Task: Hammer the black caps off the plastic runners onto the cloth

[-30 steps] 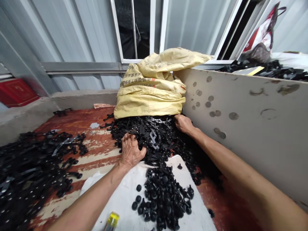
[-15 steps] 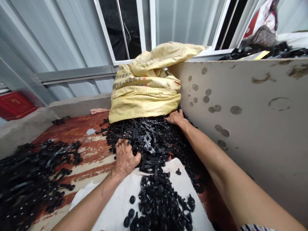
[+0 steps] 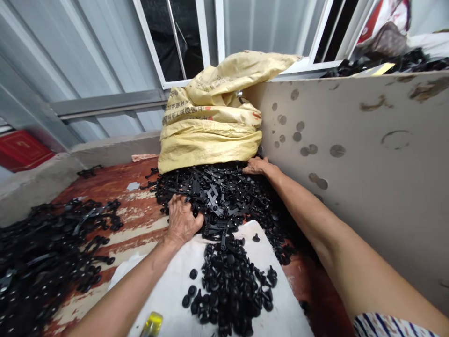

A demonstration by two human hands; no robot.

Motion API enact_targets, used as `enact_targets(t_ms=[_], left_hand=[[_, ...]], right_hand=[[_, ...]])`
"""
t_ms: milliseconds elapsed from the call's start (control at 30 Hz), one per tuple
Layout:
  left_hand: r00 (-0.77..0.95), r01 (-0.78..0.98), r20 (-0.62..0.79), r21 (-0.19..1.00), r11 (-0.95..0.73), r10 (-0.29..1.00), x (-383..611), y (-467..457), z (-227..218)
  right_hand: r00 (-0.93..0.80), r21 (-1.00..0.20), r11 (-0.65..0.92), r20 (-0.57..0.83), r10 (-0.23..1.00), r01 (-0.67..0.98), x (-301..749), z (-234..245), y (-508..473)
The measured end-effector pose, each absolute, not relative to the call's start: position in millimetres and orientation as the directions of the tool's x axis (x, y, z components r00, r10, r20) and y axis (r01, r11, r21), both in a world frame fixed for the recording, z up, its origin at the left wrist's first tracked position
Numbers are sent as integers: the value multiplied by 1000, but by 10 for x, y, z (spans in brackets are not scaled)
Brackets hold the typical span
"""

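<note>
A heap of black jointed linkage parts (image 3: 213, 192) spills from under a crumpled yellow woven sack (image 3: 210, 145). My left hand (image 3: 183, 217) rests on the heap's near left edge, open, with its fingers bent over the parts and its thumb apart. At the sack's lower right corner, my right hand (image 3: 257, 166) reaches around the heap's far right side. Its fingers point left against the parts and look loosely open; their tips are partly hidden. Nearer me, a pile of black round-headed knobs (image 3: 231, 285) lies on a white sheet (image 3: 168, 285).
More black linkages (image 3: 42, 252) lie on the worn red-brown surface (image 3: 136, 206) at left. A pale spotted panel (image 3: 351, 178) walls the right side. A yellow-ended tool (image 3: 153, 324) lies near the front edge. A red box (image 3: 23, 150) sits far left.
The view has tilted slightly downward, bringing the yellow-ended tool into sight. Both hands keep nearly the same places at the heap.
</note>
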State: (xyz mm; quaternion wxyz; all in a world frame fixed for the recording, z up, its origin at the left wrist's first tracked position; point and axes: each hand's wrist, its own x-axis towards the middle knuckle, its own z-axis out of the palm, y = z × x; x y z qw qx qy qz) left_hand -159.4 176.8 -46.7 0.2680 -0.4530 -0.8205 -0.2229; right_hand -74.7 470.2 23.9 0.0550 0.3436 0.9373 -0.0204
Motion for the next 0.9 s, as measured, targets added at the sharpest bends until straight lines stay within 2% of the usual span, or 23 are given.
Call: enact_targets(t_ms=[200,467,667,800,867,900], left_hand=[[-479,845,592,113,522,648,-1578,1778,-433],[-486,846,567,117,519,664,-1562,1782,-385],[-497,842,560,129,523,663,-1513,1793,-336],[-503,834,553,108,541,664,-1546,1681,-248],[-462,869,557,130,477,690,-1488,1669,-153],[-398,911,570,152,383,719,-1414,1719,-90]], right_hand=[[-793,5,811,-205,573,585,-512,413,4529],[-765,40,792,-235,600,609,-182,549,4294],[-778,-3,803,-249,577,596,175,611,4000],[-801,-33,816,-213,559,578,350,704,3758],[-803,-48,808,-155,575,588,488,788,3579],[-797,-56,798,-117,592,600,577,833,3474]])
